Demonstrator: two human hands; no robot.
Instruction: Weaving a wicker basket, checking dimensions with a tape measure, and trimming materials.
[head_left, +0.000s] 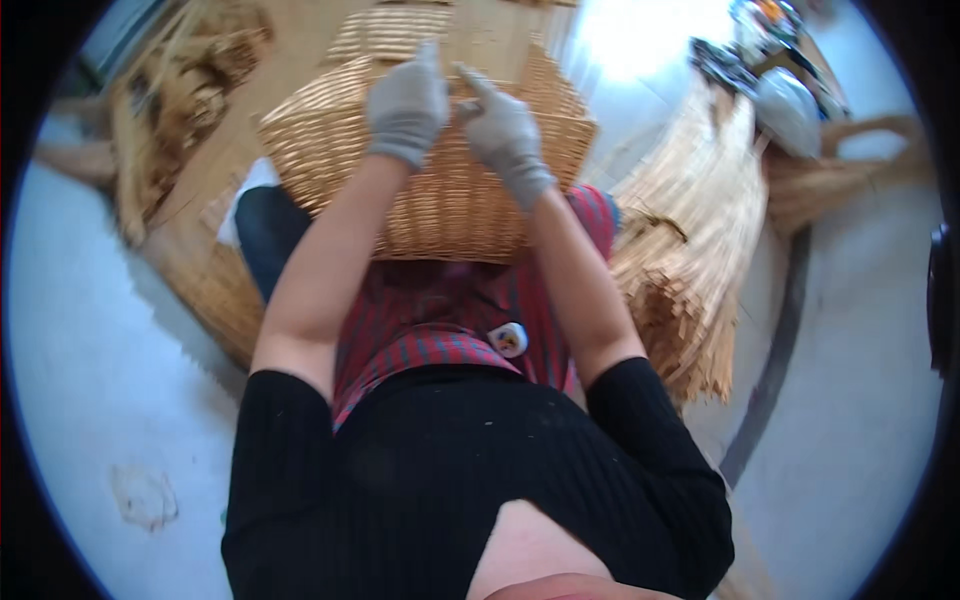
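Note:
My left hand (407, 108), in a pale grey glove, is at the upper edge of a golden woven wicker basket (450, 210) on my lap, fingers drawn together; what they pinch is too small to tell. Just right of it, my gloved right hand (498, 135) rests against the weave, index finger reaching up toward the left fingertips and the others curled; anything inside them is hidden. Woven flaps and a flat tan inner panel show above the hands. A red-and-grey striped cloth (430, 350) covers my lap, with a small white object (508, 340) on it.
Bundles of long pale strips (690, 240) lie to my right, below dark items and a grey plastic bag (785, 110). Loose tan fibre (180, 90) lies on a wooden board at the left. Pale floor (100, 330) stretches along both sides.

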